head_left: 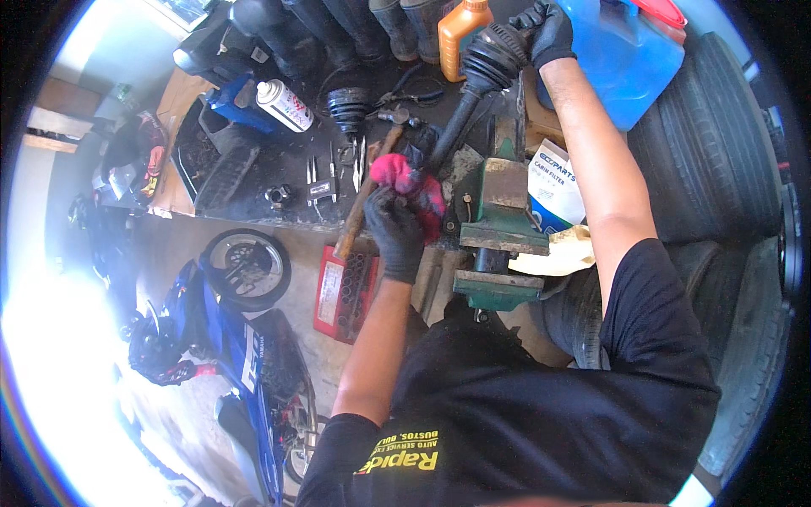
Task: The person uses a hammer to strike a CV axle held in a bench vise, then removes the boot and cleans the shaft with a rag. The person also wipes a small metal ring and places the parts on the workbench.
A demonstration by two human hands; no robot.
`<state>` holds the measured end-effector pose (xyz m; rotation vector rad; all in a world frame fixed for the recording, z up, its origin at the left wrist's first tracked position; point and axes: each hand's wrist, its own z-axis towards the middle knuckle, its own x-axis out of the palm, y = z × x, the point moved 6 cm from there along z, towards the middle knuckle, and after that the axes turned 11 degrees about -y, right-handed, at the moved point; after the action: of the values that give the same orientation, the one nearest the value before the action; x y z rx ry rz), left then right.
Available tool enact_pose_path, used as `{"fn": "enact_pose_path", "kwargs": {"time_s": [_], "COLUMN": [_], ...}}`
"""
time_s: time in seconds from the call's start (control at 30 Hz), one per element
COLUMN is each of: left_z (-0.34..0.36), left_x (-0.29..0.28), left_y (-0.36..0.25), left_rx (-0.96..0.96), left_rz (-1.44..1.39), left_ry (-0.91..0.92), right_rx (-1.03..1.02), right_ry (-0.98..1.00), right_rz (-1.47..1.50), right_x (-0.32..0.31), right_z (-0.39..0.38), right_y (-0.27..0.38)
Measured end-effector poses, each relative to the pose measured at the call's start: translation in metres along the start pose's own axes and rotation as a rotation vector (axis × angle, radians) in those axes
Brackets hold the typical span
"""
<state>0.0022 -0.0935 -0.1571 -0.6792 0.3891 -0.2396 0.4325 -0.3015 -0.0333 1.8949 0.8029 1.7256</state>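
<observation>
My gloved right hand grips the upper end of a black axle shaft with a ribbed rubber boot, which lies tilted, its lower end by a red and dark rag. My gloved left hand has curled fingers on the rag, below its bright bunched part. Beside it lie a wooden-handled hammer and slim metal tools. A green bench vise stands right of my left hand; I cannot tell whether the shaft touches it.
The dark workbench holds a spray can, boots, an orange bottle, a blue jug and a white box. A red socket case is below. A blue motorcycle stands lower left; tires are stacked at right.
</observation>
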Motion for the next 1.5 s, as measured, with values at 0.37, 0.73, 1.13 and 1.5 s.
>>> {"fn": "enact_pose_path", "kwargs": {"time_s": [0.37,0.73,1.13,1.5], "left_z": [0.001,0.012,0.016,0.096], "left_x": [0.038,0.038,0.04,-0.102], "left_y": [0.003,0.011,0.012,-0.069], "left_rx": [0.068,0.023,0.078,0.415], "left_rz": [0.151,0.168,0.176,0.321], "left_ry": [0.073,0.155,0.288,0.209], "right_rx": [0.015,0.061,0.031,-0.201], "right_ry": [-0.138,-0.184,-0.195,-0.117], "right_rz": [-0.072,-0.554,-0.409,-0.557], "right_x": [-0.116,-0.114,-0.111,-0.164], "right_z": [0.049,0.038,0.0,-0.289], "right_y": [-0.057,-0.079,-0.065,0.087]}}
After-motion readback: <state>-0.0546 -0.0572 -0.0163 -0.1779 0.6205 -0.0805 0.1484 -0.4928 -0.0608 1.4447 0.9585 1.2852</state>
